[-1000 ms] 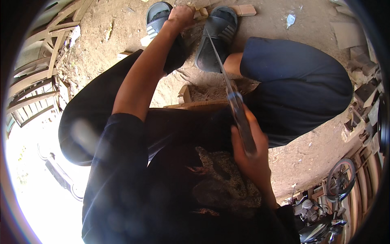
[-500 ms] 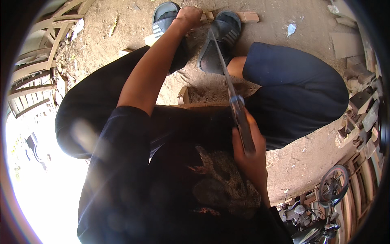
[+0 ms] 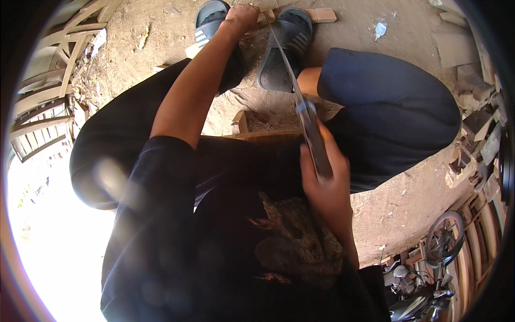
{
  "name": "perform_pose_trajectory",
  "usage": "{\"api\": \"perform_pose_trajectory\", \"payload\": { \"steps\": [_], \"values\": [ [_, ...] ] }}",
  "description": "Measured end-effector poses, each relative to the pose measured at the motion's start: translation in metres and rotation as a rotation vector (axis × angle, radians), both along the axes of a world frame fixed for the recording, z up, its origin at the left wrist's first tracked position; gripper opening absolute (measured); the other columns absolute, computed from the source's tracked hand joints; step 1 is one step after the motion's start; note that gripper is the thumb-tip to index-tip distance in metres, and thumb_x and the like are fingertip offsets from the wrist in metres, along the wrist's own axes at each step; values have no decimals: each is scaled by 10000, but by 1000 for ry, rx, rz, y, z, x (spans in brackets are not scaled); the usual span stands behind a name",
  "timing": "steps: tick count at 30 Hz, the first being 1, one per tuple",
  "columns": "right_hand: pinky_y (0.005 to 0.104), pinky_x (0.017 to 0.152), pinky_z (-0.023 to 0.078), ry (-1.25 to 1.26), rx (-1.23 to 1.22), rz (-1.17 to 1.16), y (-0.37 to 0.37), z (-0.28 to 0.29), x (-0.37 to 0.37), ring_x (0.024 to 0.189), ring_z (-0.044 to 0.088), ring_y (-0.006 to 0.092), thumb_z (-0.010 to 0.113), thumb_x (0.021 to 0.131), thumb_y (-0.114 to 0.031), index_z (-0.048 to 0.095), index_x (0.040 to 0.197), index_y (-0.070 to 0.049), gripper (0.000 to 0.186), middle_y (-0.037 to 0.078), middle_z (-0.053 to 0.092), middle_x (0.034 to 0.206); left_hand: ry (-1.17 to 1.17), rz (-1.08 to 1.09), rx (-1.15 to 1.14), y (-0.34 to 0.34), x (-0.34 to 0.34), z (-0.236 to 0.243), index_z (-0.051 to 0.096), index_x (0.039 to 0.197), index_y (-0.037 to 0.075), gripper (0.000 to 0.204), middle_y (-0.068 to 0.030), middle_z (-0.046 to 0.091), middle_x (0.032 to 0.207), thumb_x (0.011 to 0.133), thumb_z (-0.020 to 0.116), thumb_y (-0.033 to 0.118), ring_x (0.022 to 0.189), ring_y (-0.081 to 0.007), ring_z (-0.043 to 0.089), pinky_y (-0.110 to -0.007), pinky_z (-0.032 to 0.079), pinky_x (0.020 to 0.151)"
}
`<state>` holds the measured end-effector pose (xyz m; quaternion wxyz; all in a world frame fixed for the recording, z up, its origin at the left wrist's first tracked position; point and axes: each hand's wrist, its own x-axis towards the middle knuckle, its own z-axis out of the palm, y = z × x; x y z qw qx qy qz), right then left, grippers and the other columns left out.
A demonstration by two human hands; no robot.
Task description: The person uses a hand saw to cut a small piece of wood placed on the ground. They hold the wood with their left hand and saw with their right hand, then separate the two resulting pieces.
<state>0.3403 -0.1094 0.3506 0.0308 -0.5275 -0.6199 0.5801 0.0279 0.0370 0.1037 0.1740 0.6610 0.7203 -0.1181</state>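
In my right hand is the dark handle of a handsaw, with a blue band where the blade begins. Its long narrow blade, seen nearly edge-on, points away from me between my feet. The far end reaches a wooden strip lying across the ground under the front of my sandals. My left hand is closed on that strip beside the blade tip; its fingers are partly hidden. The left sandal and the right sandal flank the blade.
A small wood block stands on the dirt floor near a wooden edge in front of my lap. A pale plastic scrap lies at the far right. Wood offcuts pile along the right side, with a motorcycle at the lower right.
My right hand has pushed the handsaw forward, away from me, along its blade. My left hand stays closed on the wooden strip. The whole view has shifted slightly.
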Motion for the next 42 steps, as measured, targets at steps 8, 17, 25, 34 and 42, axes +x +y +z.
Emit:
{"api": "perform_pose_trajectory", "payload": {
  "steps": [8, 17, 25, 34, 42],
  "values": [
    [418, 681, 535, 74, 139, -59, -18, 1, 13, 814, 679, 413, 576, 888, -57, 415, 1398, -19, 537, 266, 656, 866, -7, 33, -6, 7, 1, -7, 675, 1042, 38, 358, -185, 684, 1062, 803, 680, 305, 1020, -332, 662, -439, 535, 872],
    [389, 619, 509, 107, 177, -99, -18, 4, 17, 720, 658, 421, 589, 887, -67, 465, 1342, 3, 477, 251, 635, 783, 28, -17, 1, 2, -8, -17, 666, 1054, 43, 524, -186, 683, 1038, 817, 658, 511, 1005, -335, 656, -458, 521, 869],
    [384, 788, 525, 74, 244, -39, -20, 0, 27, 916, 680, 390, 604, 868, -33, 463, 1334, 19, 489, 271, 655, 941, 12, -10, -12, -2, -5, -16, 672, 1064, 62, 363, -164, 688, 1081, 784, 703, 290, 1036, -325, 661, -420, 537, 879],
    [283, 573, 477, 113, 78, -103, -1, -12, -6, 622, 695, 234, 596, 886, -57, 492, 1321, 28, 456, 156, 582, 642, -13, -52, 8, -3, -12, -20, 649, 1060, 77, 408, -154, 686, 1020, 817, 672, 404, 1015, -326, 647, -441, 515, 883],
    [252, 859, 449, 83, 17, -52, 18, -1, -2, 973, 600, 124, 548, 919, -13, 506, 1302, 53, 391, 145, 659, 1045, -23, -33, 30, -3, -6, -5, 686, 1031, 76, 312, -150, 704, 1020, 807, 660, 291, 967, -309, 686, -418, 556, 814]
  ]
}}
